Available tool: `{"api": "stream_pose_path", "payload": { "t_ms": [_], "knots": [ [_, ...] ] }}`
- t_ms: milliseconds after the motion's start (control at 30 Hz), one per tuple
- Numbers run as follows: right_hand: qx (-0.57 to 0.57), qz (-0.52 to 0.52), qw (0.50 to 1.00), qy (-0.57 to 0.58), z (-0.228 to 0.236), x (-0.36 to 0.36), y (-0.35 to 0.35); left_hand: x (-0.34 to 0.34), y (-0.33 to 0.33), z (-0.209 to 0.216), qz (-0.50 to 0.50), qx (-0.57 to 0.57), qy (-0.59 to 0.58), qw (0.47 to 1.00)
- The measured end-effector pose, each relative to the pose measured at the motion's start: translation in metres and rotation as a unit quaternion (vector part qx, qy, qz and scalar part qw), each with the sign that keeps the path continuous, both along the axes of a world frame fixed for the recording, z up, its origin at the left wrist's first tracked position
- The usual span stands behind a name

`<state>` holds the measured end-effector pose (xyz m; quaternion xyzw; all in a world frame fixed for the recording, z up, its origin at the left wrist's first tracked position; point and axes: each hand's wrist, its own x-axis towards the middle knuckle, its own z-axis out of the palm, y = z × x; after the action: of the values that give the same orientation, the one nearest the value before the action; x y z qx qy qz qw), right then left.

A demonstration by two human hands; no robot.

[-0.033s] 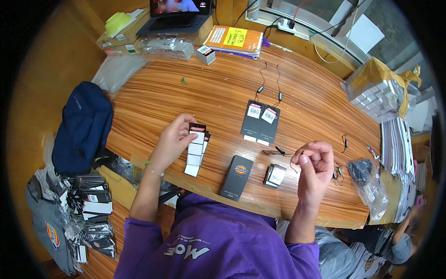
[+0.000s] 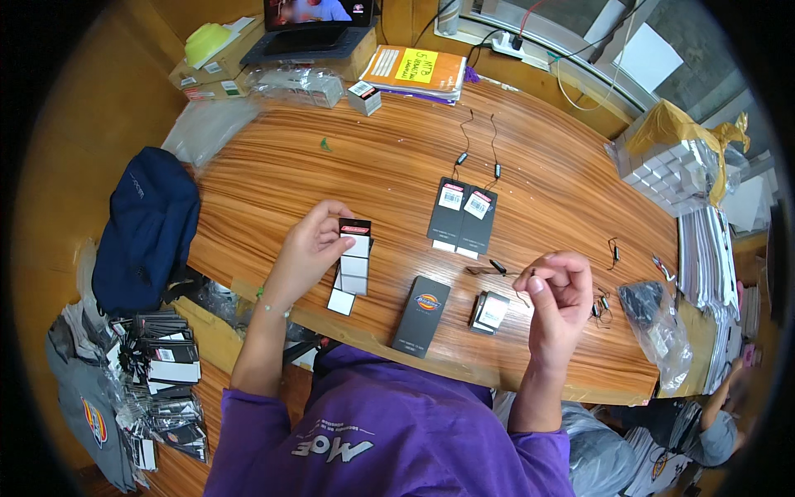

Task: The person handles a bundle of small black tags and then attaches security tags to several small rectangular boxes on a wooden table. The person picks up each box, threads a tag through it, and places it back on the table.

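My left hand (image 2: 315,244) pinches a few slim hang tags (image 2: 354,267), black at the top with white panels, overlapping unevenly. In my right hand (image 2: 561,302), raised above the table, thumb and fingers are closed on a dark tag string (image 2: 520,286); a small black fastener (image 2: 497,267) lies close by. Between my hands sit a dark grey stack of tags (image 2: 422,315) and a short stack of small tags (image 2: 490,311) with a white label on top. Beyond them, two grey tags (image 2: 462,217) with white stickers lie side by side, their strings stretched away from me.
More strings (image 2: 601,306), a small tool (image 2: 662,269) and a plastic-wrapped dark pack (image 2: 650,311) lie right. Bagged boxes (image 2: 675,161) and paper stacks (image 2: 708,257) line the right edge. Left are a navy bag (image 2: 149,228) and piled tags (image 2: 172,364). A laptop (image 2: 310,41) stands far back.
The tags in my left hand have shifted against each other: the front one sits slightly further right, covering more of the one behind. My right hand is nearly unchanged.
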<state>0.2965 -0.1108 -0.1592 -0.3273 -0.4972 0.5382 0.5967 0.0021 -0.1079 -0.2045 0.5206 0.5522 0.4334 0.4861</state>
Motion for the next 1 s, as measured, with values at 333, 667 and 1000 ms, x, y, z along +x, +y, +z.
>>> {"api": "stream_pose_path", "payload": {
  "t_ms": [333, 667, 1000],
  "knots": [
    [0.076, -0.049, 0.971, -0.221, 0.005, -0.026, 0.004, 0.099, 0.008, 0.059, -0.089, 0.151, 0.034, 0.984],
    [0.068, -0.085, 0.975, -0.196, 0.004, -0.025, 0.001, 0.109, 0.009, 0.056, -0.107, 0.262, 0.075, 0.956],
    [0.060, -0.094, 0.987, -0.118, -0.006, -0.031, 0.001, 0.108, 0.009, 0.062, -0.123, 0.263, 0.101, 0.952]
  ]
}}
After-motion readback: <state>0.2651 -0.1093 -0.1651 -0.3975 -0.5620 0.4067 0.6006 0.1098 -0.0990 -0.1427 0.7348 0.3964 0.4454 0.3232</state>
